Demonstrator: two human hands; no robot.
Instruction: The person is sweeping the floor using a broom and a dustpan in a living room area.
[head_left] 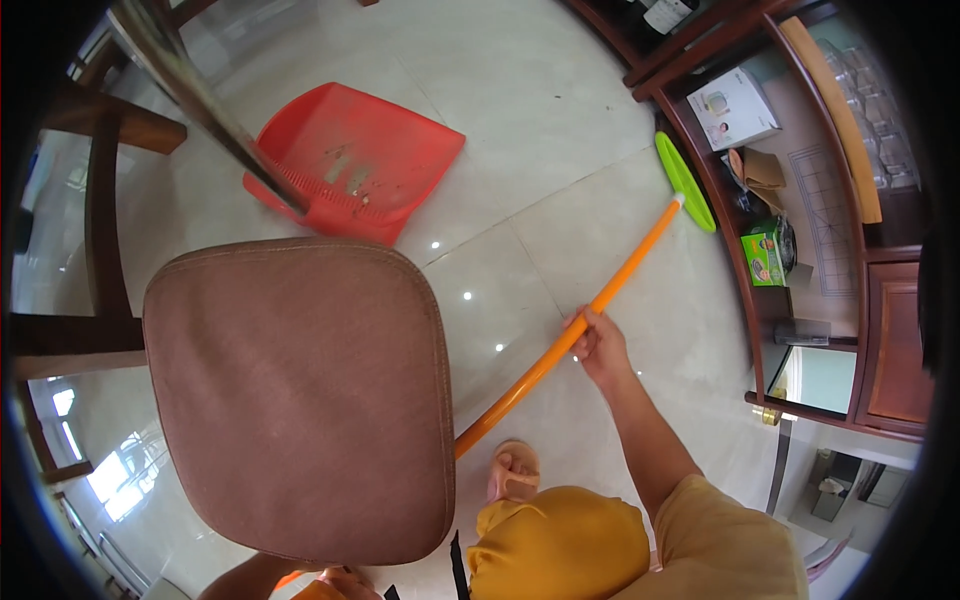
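A long orange pole [552,352] runs from beneath the stool seat up to a narrow, bright green head [686,182] on the floor beside the cabinet base. I cannot tell whether it is a broom or a mop. My right hand [598,345] is closed around the pole at about mid-length. At the lower edge my left forearm [240,578] reaches under the brown padded seat [300,400], near a bit of orange; the seat hides my left hand's fingers. Beyond the seat lies a red dustpan [385,150] with dirt in it, its metal handle [185,90] rising at upper left.
Dark wooden shelves [745,290] on the right hold a white box [735,108], a green box [763,258] and glassware [860,110]. Wooden chair frames [105,215] stand at the left. My sandalled foot [514,472] rests on glossy tiles [510,270].
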